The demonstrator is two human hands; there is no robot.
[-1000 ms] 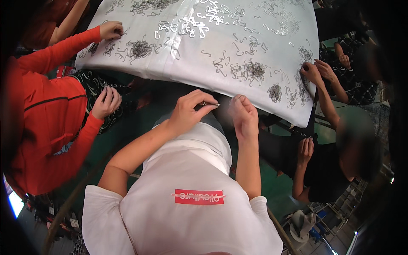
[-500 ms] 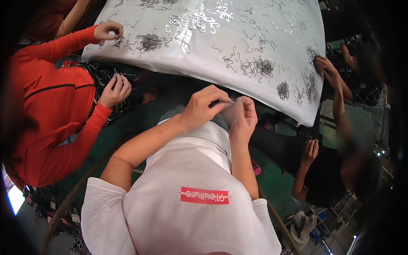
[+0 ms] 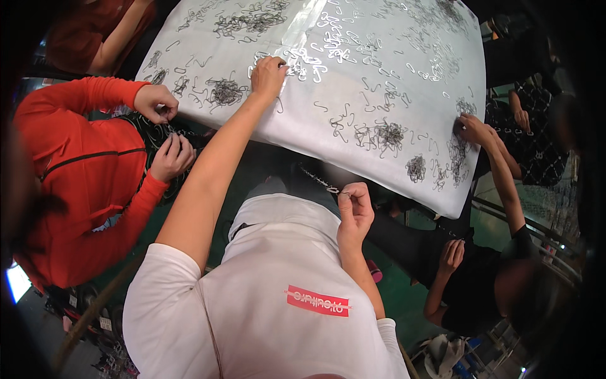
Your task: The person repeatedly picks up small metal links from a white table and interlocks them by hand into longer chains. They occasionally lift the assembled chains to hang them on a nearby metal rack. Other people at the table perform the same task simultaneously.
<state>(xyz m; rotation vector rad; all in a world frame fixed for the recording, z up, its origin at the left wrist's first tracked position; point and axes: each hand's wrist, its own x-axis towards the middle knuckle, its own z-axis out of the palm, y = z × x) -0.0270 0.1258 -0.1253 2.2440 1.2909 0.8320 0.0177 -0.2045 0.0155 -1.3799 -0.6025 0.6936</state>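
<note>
My left hand (image 3: pixel 268 77) is stretched out over the white-covered table (image 3: pixel 303 120). Its fingers are closed at the edge of a pile of shiny silver S-shaped hooks (image 3: pixel 307 65), and whether a hook is between them is hidden. Close to my lap, my right hand (image 3: pixel 355 211) pinches the end of a thin chain of metal links (image 3: pixel 322 182). The chain runs off toward the upper left, in the gap between my body and the table edge.
Darker wire hooks lie in several heaps, such as one heap (image 3: pixel 226 93) at left and another heap (image 3: pixel 389 134) at right. A person in a red top (image 3: pixel 95 170) works at my left. At my right, a person in black (image 3: pixel 470 271) reaches onto the table.
My left hand has left my right hand and gone forward to the silver hooks. My right hand has moved slightly down, and the chain now shows. The red-sleeved person's hands have come together.
</note>
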